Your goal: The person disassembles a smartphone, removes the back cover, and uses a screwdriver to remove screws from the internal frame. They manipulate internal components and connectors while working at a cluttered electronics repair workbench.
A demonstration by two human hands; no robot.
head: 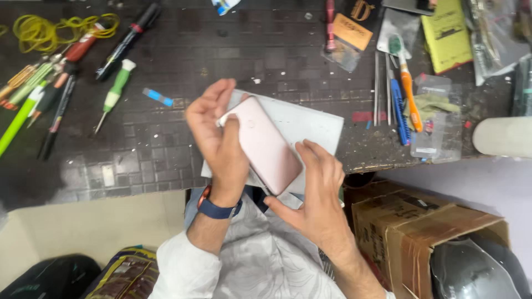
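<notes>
phone: a pink phone (262,145), back up, held tilted over a white sheet (310,124) at the near edge of the bench (166,111).
left hand: the left hand (217,138) wraps the phone's top end, thumb laid on its back, fingers curled behind; a blue wristband (217,210) sits on that wrist.
right hand: the right hand (315,194) cups the bottom end, fingers closed on the right edge, palm below, so the phone seems braced from both ends.
seam: whether a finger works at the case seam is hard to tell here.
tools left: screwdrivers (113,94) and a yellow coil (39,30) lie well apart, out of the way.
tools right: an orange tool (411,91) and a blue tool (398,105) lie just beside the sheet.
room: bare bench shows between sheet and left tools; a cardboard box (421,227) stands below the edge, right.
</notes>
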